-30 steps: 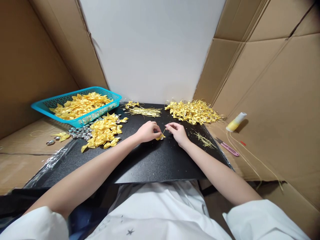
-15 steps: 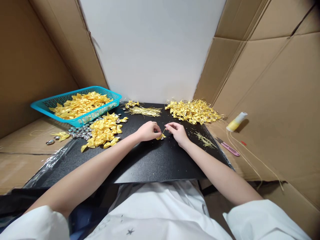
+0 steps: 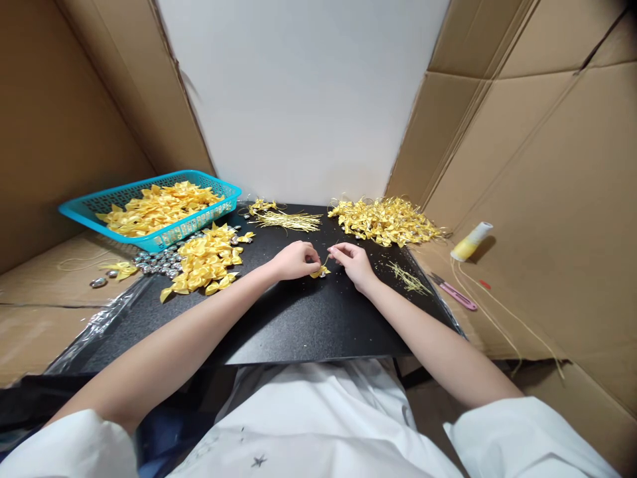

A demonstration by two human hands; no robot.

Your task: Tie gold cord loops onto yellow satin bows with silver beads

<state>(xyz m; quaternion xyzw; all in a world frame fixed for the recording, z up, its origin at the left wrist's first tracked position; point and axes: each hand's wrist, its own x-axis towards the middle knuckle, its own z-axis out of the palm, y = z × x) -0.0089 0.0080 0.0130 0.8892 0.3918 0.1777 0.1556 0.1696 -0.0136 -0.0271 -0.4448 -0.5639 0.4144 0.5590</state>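
- Head view: the left hand [image 3: 297, 261] has its fingertips drawn close together on a small yellow satin-like ribbon bow [image 3: 321, 273], apparently to steady it; whether they pinch a strand too cannot be told.
- The right hand [image 3: 352, 263], just across at about three o'clock from the bow, pinches a thin yellowish cord [image 3: 326, 261] with thumb and fingertips narrow, seemingly to keep it raised and straight above the ribbon.
- The bow rests at the middle of the black flat-topped table [image 3: 308, 325], presumably so both hands meet over firm support.
- From it, a loose pile of yellow ribbon bows [image 3: 210, 257] and shiny silver rounded pieces [image 3: 160, 263] lie at nine o'clock, likely for the left hand's reach.
- A turquoise perforated plastic basket [image 3: 77, 212] at ten o'clock holds more bows, its walls keeping them together.
- A bundle of straight yellow cords [image 3: 288, 221] lies at eleven, probably fanned for easy picking.
- A heap of yellow bows with looped cords [image 3: 385, 222] sits at two, apparently set apart from the plain ones.
- Toward three lie tangled pale cord scraps [image 3: 409, 279], a pink-handled cutter [image 3: 455, 294] and a yellow-and-white spool [image 3: 470, 242], out of the working spot.
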